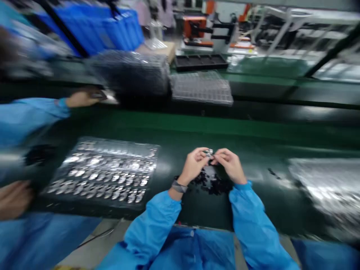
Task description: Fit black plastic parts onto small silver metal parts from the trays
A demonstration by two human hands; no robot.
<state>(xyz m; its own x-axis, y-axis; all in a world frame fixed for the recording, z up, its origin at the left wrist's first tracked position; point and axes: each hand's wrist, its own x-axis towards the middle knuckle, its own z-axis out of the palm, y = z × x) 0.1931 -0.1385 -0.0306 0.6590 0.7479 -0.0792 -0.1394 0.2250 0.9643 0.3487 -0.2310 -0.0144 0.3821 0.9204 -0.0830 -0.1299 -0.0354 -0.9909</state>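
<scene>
My left hand (194,165) and my right hand (230,164) meet above the green belt, fingers pinched together on a small shiny metal part (209,152) held between them. Below the hands lies a pile of small dark parts (209,182). Both my arms wear blue sleeves, and a band sits on my left wrist. To the left of my hands a clear tray (102,170) holds several rows of small silvery parts. The picture is smeared by motion.
A co-worker's blue-sleeved hand (83,98) reaches in at left, near a dark stack of trays (132,73). A clear blister tray (201,88) and a black tray (201,62) lie beyond. Blue crates (95,26) stand at back left. Another shiny tray (326,185) sits right.
</scene>
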